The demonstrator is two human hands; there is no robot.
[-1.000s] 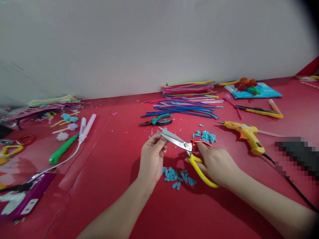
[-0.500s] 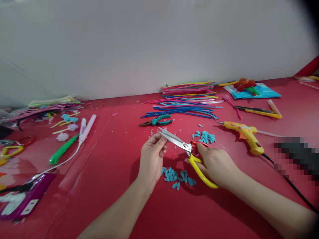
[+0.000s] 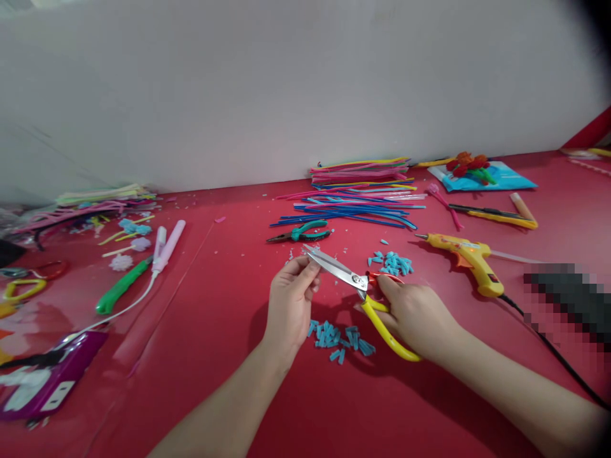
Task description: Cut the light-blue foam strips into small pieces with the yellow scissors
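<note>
My right hand (image 3: 413,315) grips a pair of scissors (image 3: 341,270) with yellow and red handles, their blades slightly parted and pointing left. The blade tips reach the fingertips of my left hand (image 3: 293,296). Its thumb and forefinger are pinched together; whatever sits between them is too small or hidden to make out. Below the scissors lies a pile of short light-blue pipe cleaner pieces (image 3: 327,334). Another pile of blue pieces (image 3: 394,262), with tapered ends, rests beyond my right hand.
Pliers (image 3: 298,233) lie just beyond the blades, before rows of pipe cleaners (image 3: 353,213). At right sits a yellow glue gun (image 3: 468,254) with its cord. A pink hair straightener (image 3: 167,248), a green-handled cutter (image 3: 124,286) and a purple power strip (image 3: 60,375) occupy the left.
Hardly anything differs. Both hands and the scissors hold nearly the same pose; the view has shifted very slightly.
</note>
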